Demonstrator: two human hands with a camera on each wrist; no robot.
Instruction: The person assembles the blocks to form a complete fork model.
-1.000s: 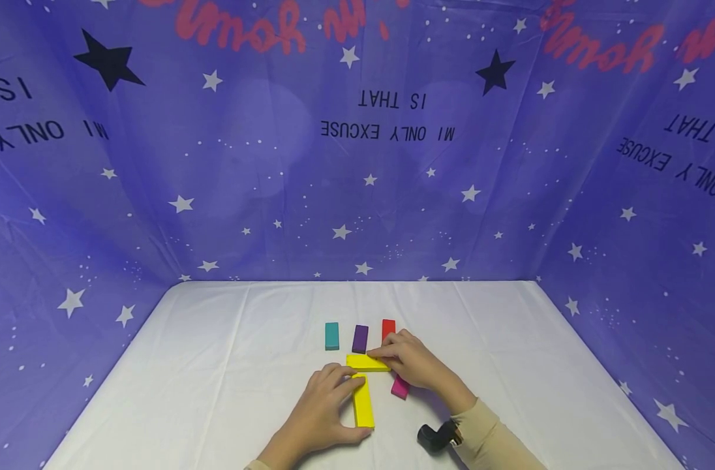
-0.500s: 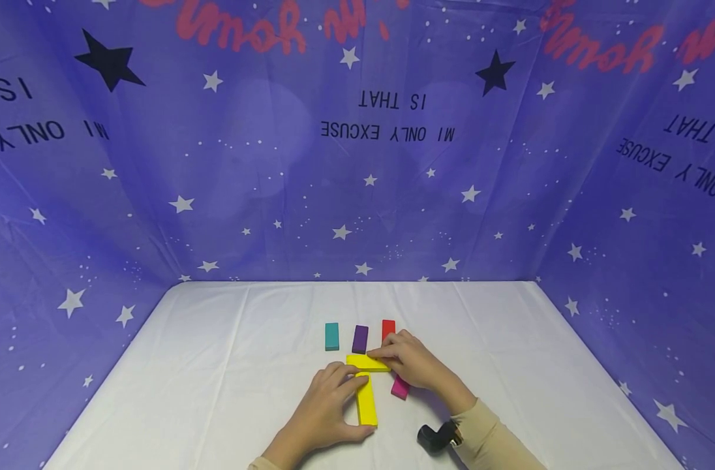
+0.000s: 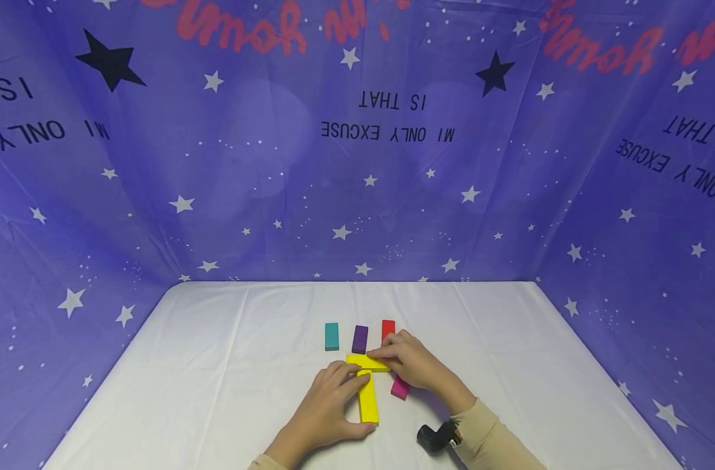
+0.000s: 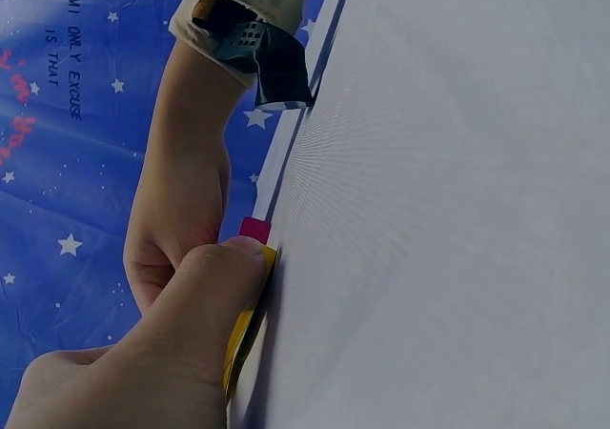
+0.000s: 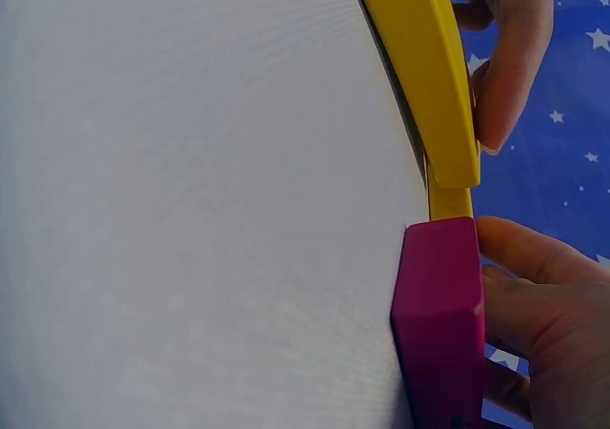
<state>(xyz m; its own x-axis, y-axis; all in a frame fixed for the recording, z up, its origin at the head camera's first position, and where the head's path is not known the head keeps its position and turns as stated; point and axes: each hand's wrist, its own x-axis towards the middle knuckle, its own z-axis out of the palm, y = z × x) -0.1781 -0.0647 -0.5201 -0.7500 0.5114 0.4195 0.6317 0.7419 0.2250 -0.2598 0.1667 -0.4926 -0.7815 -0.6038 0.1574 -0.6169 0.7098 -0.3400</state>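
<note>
Two long yellow blocks lie on the white cloth. My left hand grips the nearer yellow block lengthwise, thumb at its near end and fingertips at its far end. The farther yellow block lies crosswise, and the nearer one's far end meets its front side, making a T-like shape. My right hand holds the crosswise block at its right end. In the right wrist view, the lengthwise block partly hides the crosswise block. A magenta block sits partly under my right hand's outline.
Behind the yellow blocks lie a teal block, a purple block and a red block, the last partly covered by my right hand. A black wrist device hangs by the right sleeve. Starry purple cloth walls the table's back and sides.
My left hand has slid the nearer yellow block slightly right and away from me, up against the crosswise one. My right hand and the other blocks have stayed put.
</note>
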